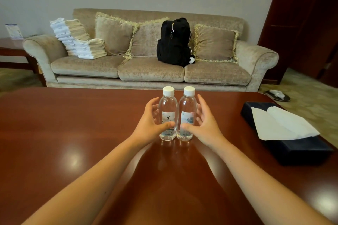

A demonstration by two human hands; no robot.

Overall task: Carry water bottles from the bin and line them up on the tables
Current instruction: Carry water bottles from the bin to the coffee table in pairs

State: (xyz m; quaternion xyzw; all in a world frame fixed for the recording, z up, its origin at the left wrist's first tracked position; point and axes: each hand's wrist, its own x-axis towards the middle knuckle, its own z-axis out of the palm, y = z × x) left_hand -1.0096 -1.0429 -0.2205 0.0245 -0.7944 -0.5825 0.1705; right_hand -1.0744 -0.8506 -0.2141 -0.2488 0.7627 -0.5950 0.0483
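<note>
Left bottle [168, 107] and right bottle [187, 107] stand upright, touching, mid-tabletop [73, 124]. Your left hand [151, 118] and right hand [204, 121] cup them loosely, fingers [153, 101] spread, thumbs against the bottle fronts. Risk: an uneven pull-away could clip one bottle and topple both.

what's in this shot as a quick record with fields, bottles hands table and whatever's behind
surface: glossy brown table
bottles: left bottle and right bottle, upright, side by side, white caps on
left hand: cupped round left bottle, thumb on its front; firm grip unclear
right hand: cupped round right bottle, thumb on its front; firm grip unclear
table, right side: dark tissue box, white tissue sticking out
behind: beige sofa with black backpack and stacked towels
</note>
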